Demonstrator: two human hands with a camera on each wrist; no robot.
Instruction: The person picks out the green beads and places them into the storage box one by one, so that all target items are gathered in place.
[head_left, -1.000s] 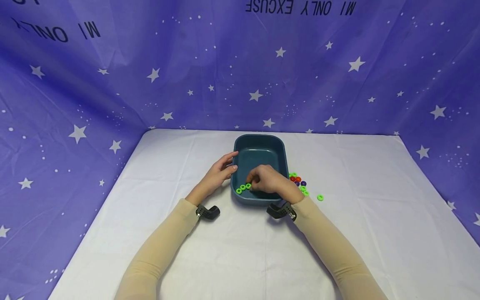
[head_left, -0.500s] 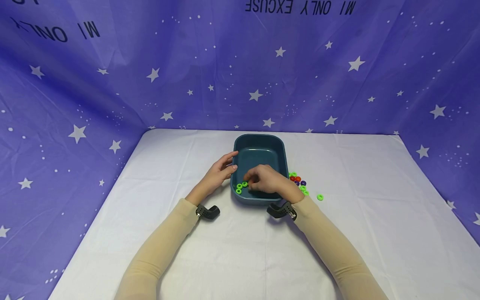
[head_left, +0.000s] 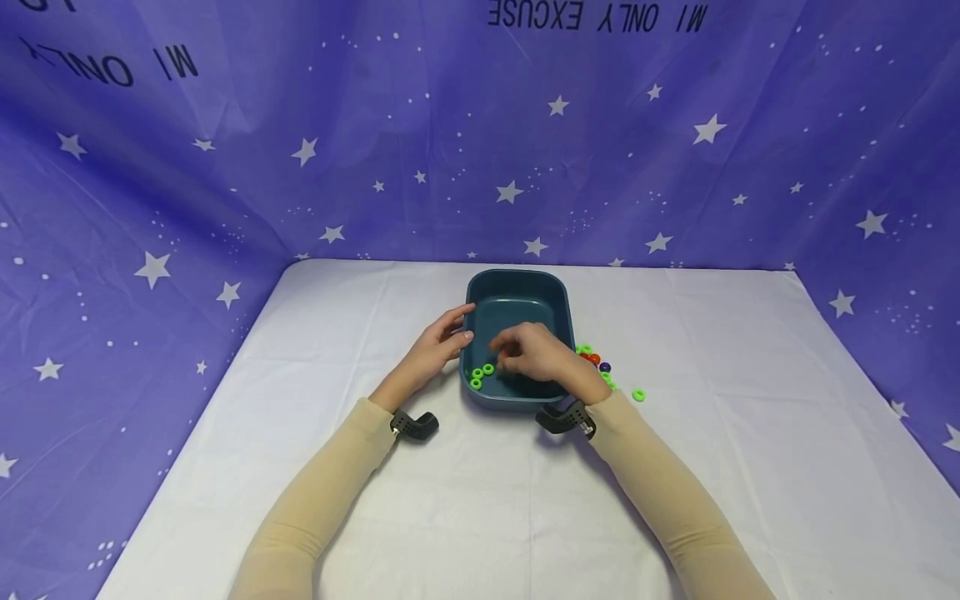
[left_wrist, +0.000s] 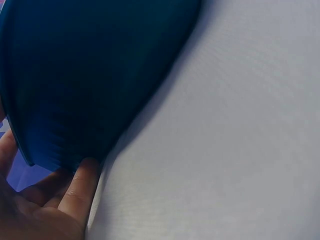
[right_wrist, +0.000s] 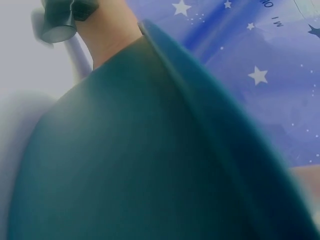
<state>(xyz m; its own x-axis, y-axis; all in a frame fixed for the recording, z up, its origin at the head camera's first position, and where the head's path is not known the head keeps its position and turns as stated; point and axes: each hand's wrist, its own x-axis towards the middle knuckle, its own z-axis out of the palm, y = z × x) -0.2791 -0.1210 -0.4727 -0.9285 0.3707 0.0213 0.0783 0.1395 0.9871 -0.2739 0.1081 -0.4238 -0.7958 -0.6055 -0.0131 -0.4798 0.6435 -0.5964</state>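
Observation:
A dark teal rectangular container stands on the white-covered table. Three small green rings lie at its near left corner. My left hand is at the container's left side, index fingertip and thumb at the rim. In the left wrist view its fingers rest against the outer wall. My right hand is inside the container, over its floor, just right of the rings. Its thumb and index finger are bent and apart, nothing showing between the tips; the palm is hidden. In the right wrist view the container wall hides the hand's work.
Right of the container lie several green rings, one of them apart from the rest. Orange-red beads and a purple bead lie among them, partly behind the right forearm. A purple star-printed curtain hangs behind and at the sides.
One green ring near the right fingertips has shifted left and slightly away, and now lies apart from them. The right hand has lifted slightly off the rings. The left hand has stayed put.

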